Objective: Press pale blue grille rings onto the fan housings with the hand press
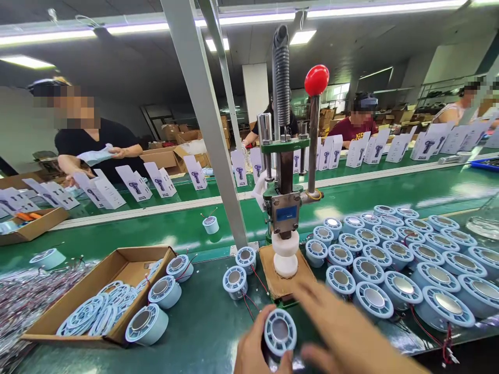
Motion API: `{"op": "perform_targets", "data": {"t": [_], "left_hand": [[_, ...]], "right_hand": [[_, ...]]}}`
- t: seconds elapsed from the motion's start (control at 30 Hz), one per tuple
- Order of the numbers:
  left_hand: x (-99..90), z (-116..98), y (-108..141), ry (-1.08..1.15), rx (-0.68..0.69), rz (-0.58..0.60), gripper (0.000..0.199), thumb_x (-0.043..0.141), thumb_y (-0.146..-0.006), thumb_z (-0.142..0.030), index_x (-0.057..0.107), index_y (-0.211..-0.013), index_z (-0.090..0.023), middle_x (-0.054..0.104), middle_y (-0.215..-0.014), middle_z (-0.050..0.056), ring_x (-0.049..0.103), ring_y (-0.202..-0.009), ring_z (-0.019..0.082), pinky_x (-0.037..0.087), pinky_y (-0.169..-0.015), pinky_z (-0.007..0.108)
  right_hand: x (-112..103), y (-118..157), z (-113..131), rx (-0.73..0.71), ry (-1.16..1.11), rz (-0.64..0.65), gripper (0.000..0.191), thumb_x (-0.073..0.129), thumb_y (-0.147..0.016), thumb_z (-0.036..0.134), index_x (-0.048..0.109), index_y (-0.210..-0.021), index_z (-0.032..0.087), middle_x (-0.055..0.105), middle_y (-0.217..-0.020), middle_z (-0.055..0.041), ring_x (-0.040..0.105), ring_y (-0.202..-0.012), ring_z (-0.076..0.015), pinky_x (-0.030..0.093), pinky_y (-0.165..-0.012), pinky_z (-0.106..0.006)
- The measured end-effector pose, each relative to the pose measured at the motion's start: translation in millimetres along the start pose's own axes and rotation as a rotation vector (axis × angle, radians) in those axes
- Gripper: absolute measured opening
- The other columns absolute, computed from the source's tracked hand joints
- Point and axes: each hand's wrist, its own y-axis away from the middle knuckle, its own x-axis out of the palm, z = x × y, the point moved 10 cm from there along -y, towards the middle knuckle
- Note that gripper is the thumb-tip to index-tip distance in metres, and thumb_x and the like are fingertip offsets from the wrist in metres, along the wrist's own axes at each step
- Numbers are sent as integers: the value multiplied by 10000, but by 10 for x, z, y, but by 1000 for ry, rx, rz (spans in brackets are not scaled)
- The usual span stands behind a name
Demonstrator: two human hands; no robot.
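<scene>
My left hand (253, 345) is wrapped round a light blue round part (280, 332) with a silver disc in its centre, near the bottom middle. To its right, my right hand (335, 327) is smeared by motion, its fingers pointing towards the press; whether it holds anything cannot be made out. Just beyond both hands stands a hand press (286, 213) with a red-knobbed lever (316, 80). Its white upper block (285, 243) sits above a white round base (286, 265) on a brown board (266, 259).
Several blue parts (368, 268) crowd the right side. At left, a cardboard tray (117, 265) holds blue rings, with wires (39, 296) beside it. A metal post (210, 124) rises behind the worktop. White boxes (158, 179) line the green conveyor (183, 208); people work beyond.
</scene>
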Motion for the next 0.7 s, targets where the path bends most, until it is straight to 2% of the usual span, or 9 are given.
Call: {"op": "perform_targets", "data": {"t": [0.07, 0.13, 0.2, 0.23, 0.33, 0.43, 0.53, 0.6, 0.7], "left_hand": [[-223, -203, -225, -19, -28, -29, 566, 621, -656, -247, 616, -1221, -200, 732, -1134, 58, 680, -1038, 271, 517, -960, 351], [-400, -427, -491, 31, -10, -88, 499, 622, -690, -261, 627, -1186, -200, 731, -1118, 57, 673, -1021, 268, 509, -955, 379], [-435, -593, -766, 141, 34, -115, 463, 643, -696, -260, 635, -1153, -181, 732, -1087, 69, 670, -990, 268, 509, -935, 394], [-397, -647, -894, 196, 60, -109, 467, 655, -691, -251, 633, -1151, -171, 730, -1084, 76, 669, -985, 265, 509, -927, 391], [-168, -731, -1187, 325, 131, -32, 511, 658, -678, -191, 613, -1185, -152, 714, -1140, 86, 662, -1025, 241, 508, -929, 350], [30, -750, -1304, 402, 173, 68, 538, 656, -679, -153, 596, -1213, -150, 704, -1183, 81, 657, -1057, 220, 503, -944, 316], [92, -719, -1298, 428, 174, 135, 495, 684, -697, -166, 610, -1186, -147, 711, -1166, 85, 660, -1042, 230, 504, -939, 326], [98, -685, -1270, 427, 166, 161, 435, 693, -712, -178, 630, -1141, -144, 720, -1136, 90, 664, -1028, 244, 506, -930, 343], [106, -645, -1221, 433, 164, 168, 451, 681, -737, -180, 608, -1181, -152, 688, -1214, 97, 636, -1106, 255, 472, -1001, 372]], "right_hand": [[-839, -526, -296, 56, 22, -193, 540, 550, -813, 207, 484, -1349, 191, 569, -1305, -120, 606, -1144, -274, 586, -881, -412], [-1652, -1113, -541, 75, 51, -423, 486, 601, -835, 218, 531, -1310, 144, 585, -1243, -131, 573, -1160, -274, 511, -988, -461], [-2219, -1665, -810, 142, 94, -596, 493, 631, -836, 184, 540, -1315, 116, 561, -1251, -148, 549, -1168, -264, 427, -1057, -470], [-2377, -1910, -939, 166, 56, -646, 460, 614, -861, 187, 544, -1312, 127, 583, -1210, -133, 563, -1127, -234, 419, -1053, -451], [-2309, -2487, -1321, 237, -323, -576, 274, 404, -946, 161, 632, -1093, 127, 646, -872, -60, 629, -762, -123, 521, -805, -305], [-2012, -2697, -1470, 270, -601, -508, 328, 290, -921, 129, 610, -850, 147, 582, -658, -10, 546, -467, -77, 432, -484, -186], [-1974, -2709, -1477, 282, -629, -537, 291, 319, -900, 141, 603, -841, 155, 580, -666, 0, 543, -427, -71, 381, -405, -169], [-2084, -2649, -1437, 285, -628, -553, 297, 321, -904, 159, 617, -906, 139, 596, -717, -9, 564, -451, -77, 404, -409, -178], [-2317, -2239, -1221, 239, -582, -587, 346, 300, -948, 164, 638, -1004, 120, 634, -845, -30, 621, -565, -75, 480, -508, -190]]}}
